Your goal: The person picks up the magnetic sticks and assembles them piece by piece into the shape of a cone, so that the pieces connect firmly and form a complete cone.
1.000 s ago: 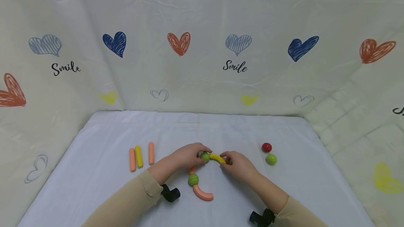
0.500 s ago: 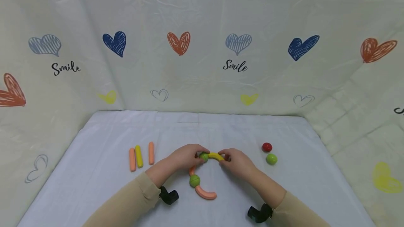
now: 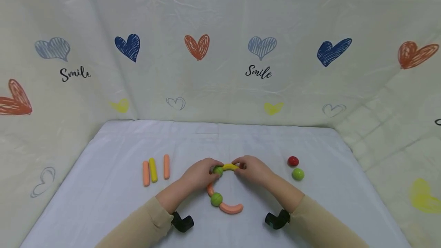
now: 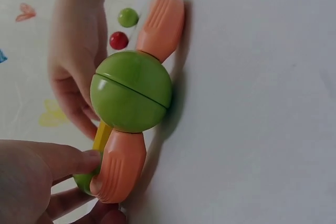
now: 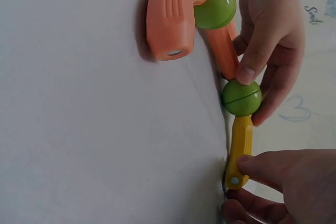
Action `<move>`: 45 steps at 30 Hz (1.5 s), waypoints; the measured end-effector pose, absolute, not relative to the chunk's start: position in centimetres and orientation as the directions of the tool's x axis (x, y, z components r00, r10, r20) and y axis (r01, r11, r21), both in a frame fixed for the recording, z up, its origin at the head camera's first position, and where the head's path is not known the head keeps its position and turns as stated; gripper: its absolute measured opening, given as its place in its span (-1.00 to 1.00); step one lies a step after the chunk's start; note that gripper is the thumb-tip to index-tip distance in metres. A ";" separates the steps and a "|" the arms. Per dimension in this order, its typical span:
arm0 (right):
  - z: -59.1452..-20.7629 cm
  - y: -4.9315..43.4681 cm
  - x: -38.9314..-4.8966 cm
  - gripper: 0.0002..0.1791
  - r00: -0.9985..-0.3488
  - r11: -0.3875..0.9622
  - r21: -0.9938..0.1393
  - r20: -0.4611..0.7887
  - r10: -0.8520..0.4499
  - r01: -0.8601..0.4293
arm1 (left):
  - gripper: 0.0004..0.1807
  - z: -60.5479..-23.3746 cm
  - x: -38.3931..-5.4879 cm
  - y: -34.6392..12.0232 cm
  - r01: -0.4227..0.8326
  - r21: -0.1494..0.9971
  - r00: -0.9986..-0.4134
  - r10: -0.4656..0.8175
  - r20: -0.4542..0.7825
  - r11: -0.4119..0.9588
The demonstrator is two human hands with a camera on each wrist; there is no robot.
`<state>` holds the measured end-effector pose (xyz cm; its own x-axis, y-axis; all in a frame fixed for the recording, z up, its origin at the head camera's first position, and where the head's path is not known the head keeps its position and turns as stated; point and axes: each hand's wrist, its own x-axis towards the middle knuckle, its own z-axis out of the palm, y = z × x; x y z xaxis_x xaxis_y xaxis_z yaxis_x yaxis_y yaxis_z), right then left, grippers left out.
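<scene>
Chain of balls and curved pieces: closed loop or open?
Open: the yellow piece at one end and the pink piece at the other don't touch; a gap separates them.

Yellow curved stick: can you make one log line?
left hand: pinches grooved green ball; right hand: pinches yellow curved stick; stick touches ball

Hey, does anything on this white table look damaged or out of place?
Nothing stands out. The left hand grips a green ball, the right hand pinches the yellow curved piece touching it, and I see no cracks or spills.
</scene>
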<state>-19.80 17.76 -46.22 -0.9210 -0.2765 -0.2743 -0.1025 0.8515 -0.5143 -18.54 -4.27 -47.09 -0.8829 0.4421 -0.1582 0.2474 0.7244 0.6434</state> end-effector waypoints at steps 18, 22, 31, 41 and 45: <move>-46.1 17.2 -20.7 -0.70 -0.906 0.845 -0.511 -0.266 -0.329 -0.157 | -0.61 -47.0 -17.4 -3.9 0.169 0.628 -0.927 0.339 -0.160 0.760; -46.1 17.2 -20.7 -0.71 -0.906 0.841 -0.516 -0.257 -0.335 -0.164 | -0.61 -47.1 -17.3 -4.0 0.170 0.630 -0.928 0.339 -0.156 0.758; -46.3 17.4 -20.7 -0.72 -0.914 0.836 -0.526 -0.242 -0.325 -0.158 | -0.59 -47.2 -17.4 -3.8 0.166 0.632 -0.928 0.337 -0.161 0.757; -45.5 18.8 -20.0 -0.72 -0.945 0.814 -0.560 -0.157 -0.286 -0.153 | -0.60 -47.9 -18.6 -3.1 0.181 0.604 -0.939 0.320 -0.129 0.776; -45.0 20.0 -19.5 -0.70 -0.956 0.815 -0.561 -0.127 -0.263 -0.149 | -0.61 -48.2 -19.1 -2.7 0.198 0.588 -0.936 0.329 -0.123 0.784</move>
<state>-19.46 19.99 -44.99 -0.9565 -0.2626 -0.1271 -0.1491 0.8145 -0.5606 -19.10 -2.69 -48.24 -0.9364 0.3286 -0.1232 0.1980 0.7845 0.5877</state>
